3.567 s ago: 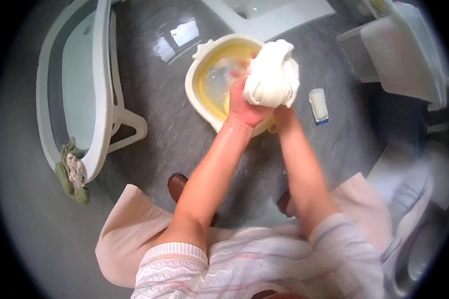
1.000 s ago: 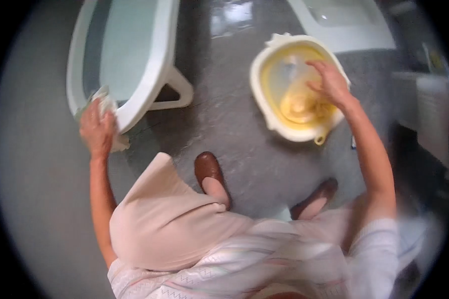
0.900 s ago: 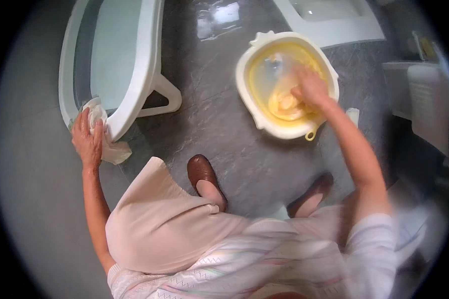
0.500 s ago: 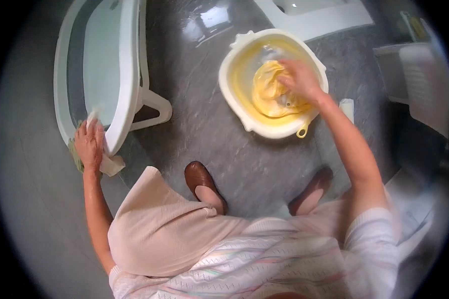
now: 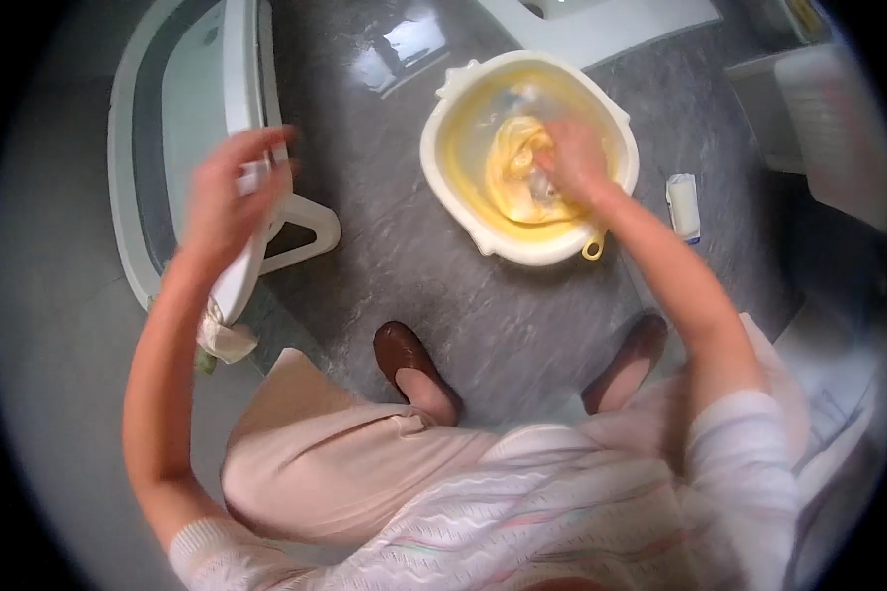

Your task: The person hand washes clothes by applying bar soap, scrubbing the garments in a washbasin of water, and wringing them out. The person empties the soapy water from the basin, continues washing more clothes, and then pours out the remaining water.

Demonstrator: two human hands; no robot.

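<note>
My left hand (image 5: 235, 192) is raised over the near rim of the white and grey tub (image 5: 237, 89), its fingers apart and blurred, holding nothing visible. Below it, a whitish cloth (image 5: 225, 338) hangs at the tub's near end, with a bit of green cloth under it. My right hand (image 5: 577, 163) reaches into the cream basin (image 5: 455, 229), which holds water. Its fingers touch a yellow cloth (image 5: 511, 167) in the water, but their tips are blurred and partly hidden, so their grip is unclear.
On the grey floor (image 5: 365, 266), a white bar on a wrapper (image 5: 683, 207) lies right of the basin. A white fixture (image 5: 601, 30) stands beyond the basin. Pale plastic containers (image 5: 828, 118) are at the right. My brown shoes (image 5: 404, 350) are below the basin.
My left hand has let go of the whitish cloth at the tub's end and moved up and right. My right hand stays in the basin at the yellow cloth. The view has shifted slightly.
</note>
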